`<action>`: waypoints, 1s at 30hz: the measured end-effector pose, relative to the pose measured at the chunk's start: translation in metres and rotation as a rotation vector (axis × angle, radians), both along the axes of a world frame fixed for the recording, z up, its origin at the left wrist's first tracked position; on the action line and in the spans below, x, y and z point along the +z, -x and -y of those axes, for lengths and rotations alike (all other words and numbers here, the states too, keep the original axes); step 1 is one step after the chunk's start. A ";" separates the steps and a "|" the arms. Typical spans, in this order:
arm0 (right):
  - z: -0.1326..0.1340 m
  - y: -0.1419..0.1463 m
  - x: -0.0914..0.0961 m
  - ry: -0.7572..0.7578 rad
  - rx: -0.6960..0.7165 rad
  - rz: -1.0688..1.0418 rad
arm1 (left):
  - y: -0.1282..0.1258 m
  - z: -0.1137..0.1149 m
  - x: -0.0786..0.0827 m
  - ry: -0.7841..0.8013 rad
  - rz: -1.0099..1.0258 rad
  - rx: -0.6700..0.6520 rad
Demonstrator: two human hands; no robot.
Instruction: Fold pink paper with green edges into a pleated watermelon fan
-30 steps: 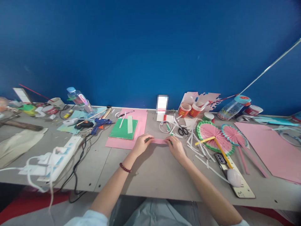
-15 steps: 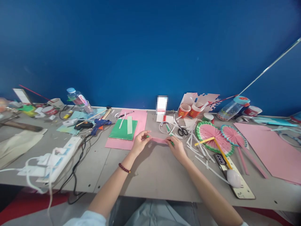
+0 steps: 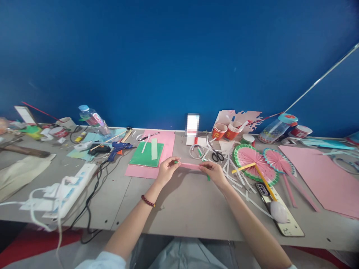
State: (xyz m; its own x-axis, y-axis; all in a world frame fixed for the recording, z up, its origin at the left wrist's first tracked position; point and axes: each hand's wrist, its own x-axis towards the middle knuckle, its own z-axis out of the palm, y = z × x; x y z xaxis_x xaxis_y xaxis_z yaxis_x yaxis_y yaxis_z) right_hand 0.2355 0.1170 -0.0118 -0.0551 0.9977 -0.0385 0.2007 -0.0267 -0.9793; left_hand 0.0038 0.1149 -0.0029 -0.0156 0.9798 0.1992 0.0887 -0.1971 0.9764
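Note:
A narrow pink paper strip (image 3: 190, 166) with green at both ends stretches between my two hands above the grey table. My left hand (image 3: 168, 170) pinches its left end, where a bit of green shows at the fingertips. Its right end is gripped by my right hand (image 3: 213, 172), and a green piece sticks out below those fingers. Just left of my left hand lies a green paper pack (image 3: 147, 158) on a pink sheet (image 3: 168, 144). Black scissors (image 3: 217, 156) and white paper strips (image 3: 228, 164) lie close to my right hand.
Pink-and-green pleated paper fans (image 3: 246, 158) and a phone (image 3: 288, 224) lie to the right. Red paper cups (image 3: 219, 130) stand at the back. On the left are a blue glue gun (image 3: 117, 149), a plastic bottle (image 3: 95, 119) and a white power strip (image 3: 75, 192) with cables.
My right hand has shifted slightly right and turned, and the pink strip looks straighter. More green now shows below the right fingers. My left hand has barely moved.

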 end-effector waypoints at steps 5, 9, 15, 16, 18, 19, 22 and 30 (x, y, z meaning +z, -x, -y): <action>0.002 0.000 0.005 -0.204 -0.088 0.132 | 0.000 0.004 0.007 -0.166 -0.176 -0.070; 0.008 0.000 0.012 -0.540 0.010 0.260 | -0.001 0.011 0.012 -0.382 -0.554 -0.068; 0.012 0.002 0.011 -0.717 0.100 0.306 | -0.005 0.011 0.006 -0.566 -0.819 -0.035; 0.012 0.003 0.010 -0.729 0.112 0.323 | -0.005 0.011 0.005 -0.574 -0.832 -0.036; 0.012 0.005 0.010 -0.743 0.127 0.378 | -0.004 0.010 0.004 -0.582 -0.864 -0.038; 0.012 0.006 0.010 -0.748 0.132 0.419 | -0.004 0.010 0.004 -0.589 -0.884 -0.038; 0.014 0.009 0.012 -0.756 0.134 0.549 | -0.005 0.011 0.004 -0.630 -0.945 -0.035; 0.013 0.008 0.007 -0.724 0.073 0.523 | -0.005 0.010 0.008 -0.669 -1.029 -0.076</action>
State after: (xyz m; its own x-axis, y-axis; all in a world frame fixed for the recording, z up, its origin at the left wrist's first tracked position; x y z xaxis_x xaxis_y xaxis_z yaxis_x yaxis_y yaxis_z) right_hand 0.2271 0.1037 -0.0052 -0.2720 0.7818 0.5611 0.6031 0.5928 -0.5336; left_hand 0.0089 0.1047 0.0048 0.4978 0.6717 0.5486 0.7242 -0.6700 0.1632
